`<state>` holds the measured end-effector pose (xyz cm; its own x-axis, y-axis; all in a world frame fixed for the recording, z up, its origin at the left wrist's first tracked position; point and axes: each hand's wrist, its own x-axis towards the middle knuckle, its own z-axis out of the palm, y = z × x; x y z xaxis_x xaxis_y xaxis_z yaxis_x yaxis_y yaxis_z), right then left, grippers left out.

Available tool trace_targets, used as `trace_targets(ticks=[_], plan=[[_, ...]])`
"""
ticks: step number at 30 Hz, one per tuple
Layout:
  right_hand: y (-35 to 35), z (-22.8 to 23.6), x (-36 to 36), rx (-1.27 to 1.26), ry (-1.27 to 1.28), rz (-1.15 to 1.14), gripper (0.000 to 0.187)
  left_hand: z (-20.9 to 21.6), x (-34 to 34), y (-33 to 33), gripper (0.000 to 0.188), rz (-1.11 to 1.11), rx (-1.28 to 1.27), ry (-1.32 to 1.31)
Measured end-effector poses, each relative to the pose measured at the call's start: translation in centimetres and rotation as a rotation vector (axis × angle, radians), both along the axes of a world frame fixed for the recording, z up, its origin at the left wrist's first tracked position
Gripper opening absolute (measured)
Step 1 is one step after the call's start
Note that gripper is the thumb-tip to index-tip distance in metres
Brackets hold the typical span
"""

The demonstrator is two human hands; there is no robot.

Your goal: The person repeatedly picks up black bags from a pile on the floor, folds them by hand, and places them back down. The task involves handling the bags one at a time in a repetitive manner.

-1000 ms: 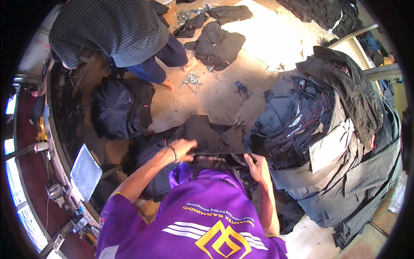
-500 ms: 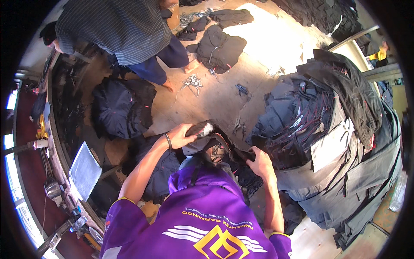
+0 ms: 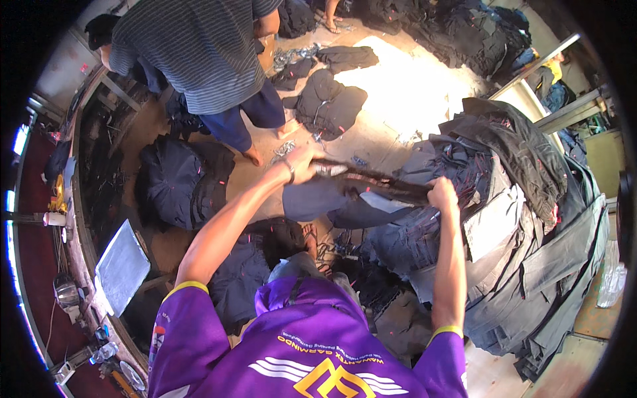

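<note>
Stretched between my two hands is a dark pair of trousers (image 3: 309, 201), held up by its waistband with the cloth hanging below. My left hand (image 3: 302, 163) grips one end of the band, beside a pale patch of lining. At the other end my right hand (image 3: 443, 194) is closed on the band, a little lower and nearer the big heap. Both arms reach forward, away from my body. Folds hide most of the fingertips.
A tall heap of dark garments (image 3: 570, 219) stands on the right. Dark bundles lie on the floor at left (image 3: 169, 176) and ahead (image 3: 330, 103). A person in a striped shirt (image 3: 192, 53) bends at far left. A workbench with a pale board (image 3: 123, 268) lines the left.
Both hands have moved forward, away from my body, and farther apart. The trousers' waistband is now pulled out nearly straight, and the cloth hangs open below it.
</note>
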<state>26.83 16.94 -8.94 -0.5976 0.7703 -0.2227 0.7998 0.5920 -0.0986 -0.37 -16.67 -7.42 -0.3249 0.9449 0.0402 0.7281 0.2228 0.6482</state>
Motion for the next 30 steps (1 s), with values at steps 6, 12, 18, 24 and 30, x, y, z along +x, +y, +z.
trace_targets(ticks=[6,12,18,24,30], plan=[[-2.1,25.3,-1.1,0.274,0.552,-0.022,0.050,18.8,-2.0,1.5,0.042,0.344,0.393,0.553],[-17.2,2.0,5.9,-0.116,-0.409,0.243,0.052,-4.1,7.4,-5.6,0.052,0.194,-0.369,-0.022],[-21.3,-15.9,20.7,-0.355,-0.231,0.110,0.036,-20.5,8.7,-17.3,0.046,0.036,-0.997,-0.283],[-22.8,-8.6,19.6,-0.731,-0.352,0.027,0.044,-14.6,13.7,-15.5,0.041,-0.167,-1.013,-0.256],[-25.1,-7.2,21.8,-0.794,-0.359,0.114,0.047,-11.4,15.8,-14.7,0.041,-0.025,-0.608,-0.134]])
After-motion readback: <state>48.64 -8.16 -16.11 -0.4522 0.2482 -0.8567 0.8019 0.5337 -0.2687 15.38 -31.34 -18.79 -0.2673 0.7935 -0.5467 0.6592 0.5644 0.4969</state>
